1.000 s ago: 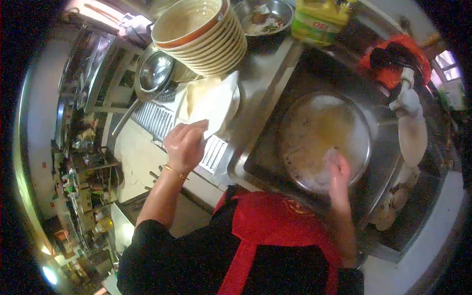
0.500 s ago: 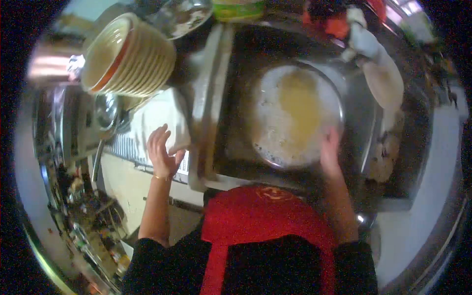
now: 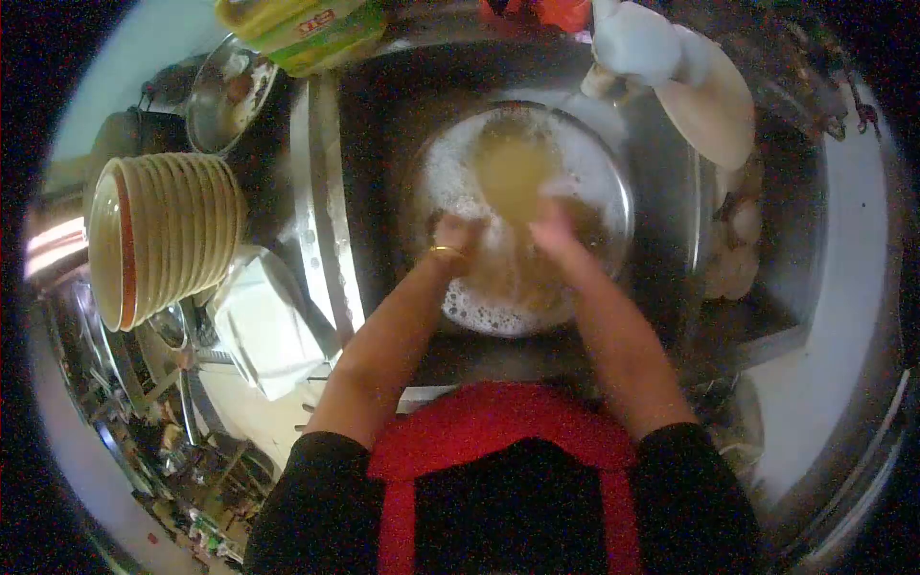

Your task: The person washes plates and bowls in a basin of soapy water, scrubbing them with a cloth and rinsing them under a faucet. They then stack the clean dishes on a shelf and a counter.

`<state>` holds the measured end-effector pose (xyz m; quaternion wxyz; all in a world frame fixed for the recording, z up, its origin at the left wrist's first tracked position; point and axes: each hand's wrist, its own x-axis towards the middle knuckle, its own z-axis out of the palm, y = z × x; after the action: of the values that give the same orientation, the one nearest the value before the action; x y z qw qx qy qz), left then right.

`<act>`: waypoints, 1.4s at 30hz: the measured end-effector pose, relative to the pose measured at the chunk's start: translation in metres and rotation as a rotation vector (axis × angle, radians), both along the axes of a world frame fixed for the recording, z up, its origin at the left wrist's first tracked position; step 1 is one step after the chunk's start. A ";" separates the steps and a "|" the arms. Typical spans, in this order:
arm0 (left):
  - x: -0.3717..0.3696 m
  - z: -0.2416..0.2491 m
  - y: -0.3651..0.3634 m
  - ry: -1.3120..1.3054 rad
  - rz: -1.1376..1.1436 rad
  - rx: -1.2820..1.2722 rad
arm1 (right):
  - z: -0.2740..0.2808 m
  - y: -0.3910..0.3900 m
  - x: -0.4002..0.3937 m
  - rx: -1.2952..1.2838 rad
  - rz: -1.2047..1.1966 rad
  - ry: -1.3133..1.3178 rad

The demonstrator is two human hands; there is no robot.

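A round metal basin [image 3: 628, 206] stands in the sink, filled with cloudy yellowish water and white foam [image 3: 494, 311]. My left hand [image 3: 460, 233] dips into it left of the middle, with a thin gold-coloured band at the wrist. Murky water and suds hide its fingers. To its right, my right hand [image 3: 554, 228] is also in the basin, smeared by motion. Whether either hand grips something under the surface cannot be made out.
On the left lie a stack of cream bowls [image 3: 182, 225] and white square dishes [image 3: 264, 321]. Behind are a pan with scraps [image 3: 235, 91] and a yellow-green package [image 3: 316, 38]. A pale elongated object [image 3: 704, 115] hangs over the sink divider; dishes [image 3: 738, 240] sit in the right compartment.
My left hand has moved from beside the white dishes, rightward into the basin. My right hand has shifted inward from the basin's right side. The camera view has turned somewhat.
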<state>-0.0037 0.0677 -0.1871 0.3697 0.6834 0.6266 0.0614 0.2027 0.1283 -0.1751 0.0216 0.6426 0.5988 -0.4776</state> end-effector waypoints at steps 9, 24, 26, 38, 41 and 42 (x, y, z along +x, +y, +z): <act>-0.001 -0.008 -0.016 -0.205 0.294 -0.237 | 0.035 0.003 -0.080 0.050 -0.074 0.555; -0.017 0.106 -0.093 -0.791 1.031 -0.024 | 0.026 -0.036 -0.011 0.278 -0.142 0.397; -0.018 0.121 -0.098 -0.795 1.027 0.002 | 0.059 -0.048 -0.044 0.555 -0.050 0.664; -0.021 0.240 -0.113 -1.092 0.923 -0.111 | 0.183 -0.035 -0.132 0.741 0.180 0.563; -0.036 0.215 -0.089 -1.260 0.971 -0.118 | 0.187 -0.042 -0.131 0.461 0.303 0.698; -0.046 0.209 -0.083 -1.297 0.973 -0.125 | 0.189 -0.058 -0.126 0.642 0.407 0.683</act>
<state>-0.0498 -0.0152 0.0220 0.6285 0.1409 0.5169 0.5639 0.0763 0.0705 0.0134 -0.2811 0.2944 0.8014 -0.4383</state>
